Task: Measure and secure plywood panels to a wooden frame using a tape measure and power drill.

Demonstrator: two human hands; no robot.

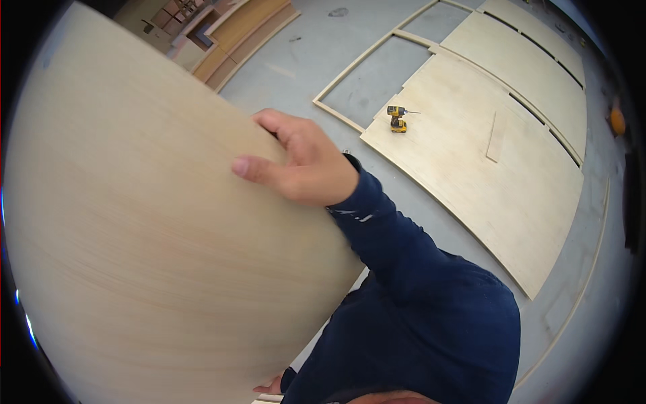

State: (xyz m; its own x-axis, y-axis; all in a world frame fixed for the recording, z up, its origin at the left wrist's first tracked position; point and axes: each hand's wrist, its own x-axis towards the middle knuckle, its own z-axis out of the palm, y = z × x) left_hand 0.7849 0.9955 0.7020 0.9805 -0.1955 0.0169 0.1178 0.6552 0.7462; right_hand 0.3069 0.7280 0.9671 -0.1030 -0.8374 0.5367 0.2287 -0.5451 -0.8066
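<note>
A large pale plywood sheet [155, 215] fills the left of the head view, close to me and tilted up. My right hand [303, 158] is closed on its edge, thumb flat on the near face and fingers curled over the far side. Low in the view, beside my dark blue top, my left hand [270, 385] shows only in part at the sheet's lower edge. Its fingers seem to wrap that edge, and the rest is hidden by the sheet and my sleeve.
A yellow and black cordless drill [397, 119] and a short wood strip [496, 137] lie on a plywood-covered frame [457, 168]. An open wooden frame [336, 82] adjoins it on the grey floor. Wooden cabinet-like pieces [245, 30] stand at the far left. A long thin strip [584, 296] lies right.
</note>
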